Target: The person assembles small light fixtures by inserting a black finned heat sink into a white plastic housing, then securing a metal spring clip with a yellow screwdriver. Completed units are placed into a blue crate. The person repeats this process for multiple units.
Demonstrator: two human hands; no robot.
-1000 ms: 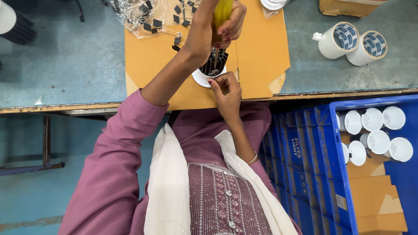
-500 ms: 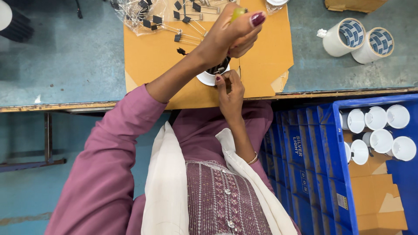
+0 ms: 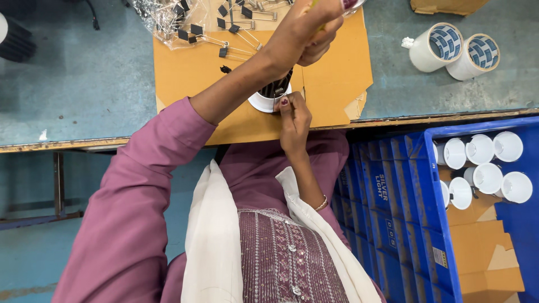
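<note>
A small white round fixture (image 3: 260,102) with a black part (image 3: 277,88) in it lies on a cardboard sheet (image 3: 185,73) on the table. My right hand (image 3: 293,116) pinches the fixture's near rim, thumb and forefinger on a thin metal piece. My left hand (image 3: 306,35) hovers above it, closed around a yellow tool. That tool is almost wholly hidden in the fist, and its tip reaches down toward the black part.
Black-and-wire spring clips (image 3: 227,25) lie scattered by a clear plastic bag (image 3: 160,17) at the cardboard's far side. Two white cylinders with blue-patterned ends (image 3: 446,47) lie at the right. A blue crate (image 3: 418,224) beside me holds several white round housings (image 3: 485,168) and cardboard.
My left hand with the yellow tool has shifted right and tilted over the fixture. My right hand stays at the fixture's rim.
</note>
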